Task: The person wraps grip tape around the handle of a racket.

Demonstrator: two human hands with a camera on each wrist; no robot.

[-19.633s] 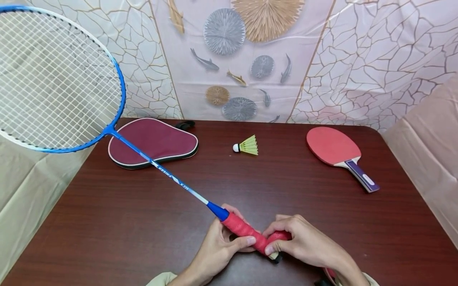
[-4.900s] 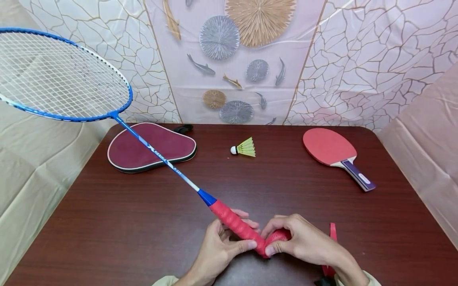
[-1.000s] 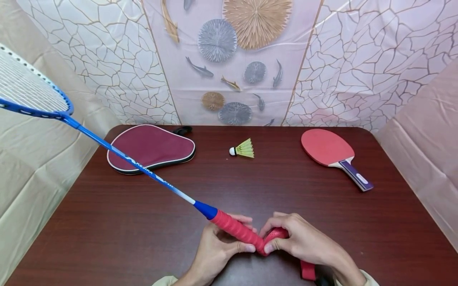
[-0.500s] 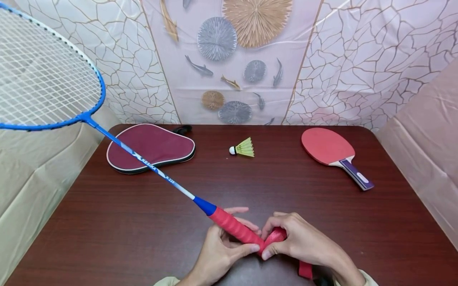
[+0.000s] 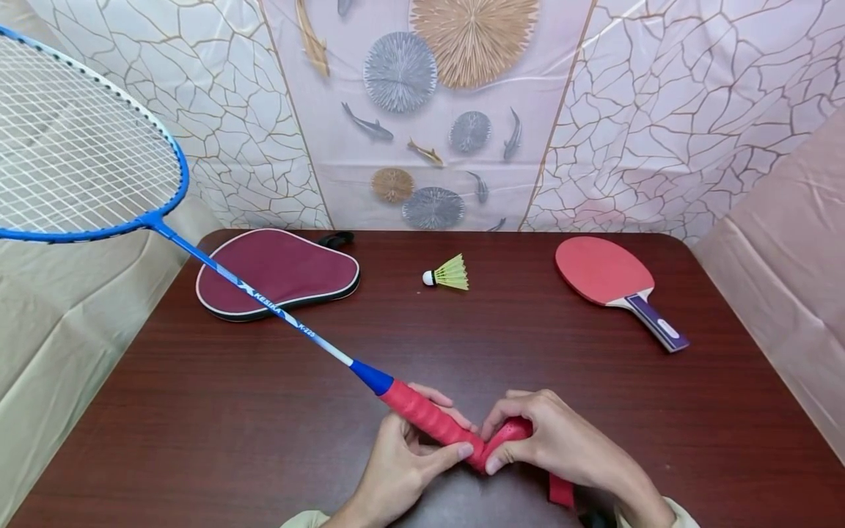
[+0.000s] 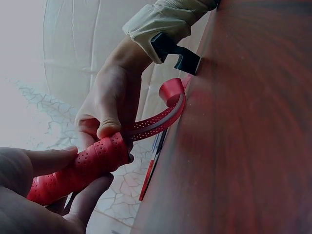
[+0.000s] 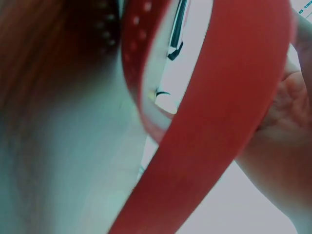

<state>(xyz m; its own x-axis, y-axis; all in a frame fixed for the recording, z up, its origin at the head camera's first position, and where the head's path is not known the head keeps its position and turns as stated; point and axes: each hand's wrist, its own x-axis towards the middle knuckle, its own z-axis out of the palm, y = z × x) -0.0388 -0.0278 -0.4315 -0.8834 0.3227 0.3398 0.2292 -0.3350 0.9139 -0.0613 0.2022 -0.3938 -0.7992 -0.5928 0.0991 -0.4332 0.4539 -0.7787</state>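
Observation:
A blue-and-white badminton racket (image 5: 264, 297) slants from the upper left to the hands, its head raised off the table. Red perforated grip tape (image 6: 95, 161) is wound in overlapping turns along its handle. My left hand (image 5: 405, 462) holds the handle, thumb on top near the butt end and fingers behind. My right hand (image 5: 561, 444) pinches the tape at that end, where the loose strip (image 6: 156, 119) leaves the handle. This strip loops beneath the right hand, and its tail (image 5: 561, 490) shows below the palm. In the right wrist view the strip (image 7: 209, 117) passes close to the camera.
On the brown table (image 5: 396, 330) lie a maroon paddle case (image 5: 284, 264), partly behind the racket shaft, a yellow shuttlecock (image 5: 450, 273) and a red table tennis paddle (image 5: 607, 271). A patterned backdrop (image 5: 472, 183) stands behind the table.
Since the earliest frame, red tape has come to cover the handle's pale lower end. Within the last second the racket head rose and turned rightward, then shifted slightly left; both hands kept their hold.

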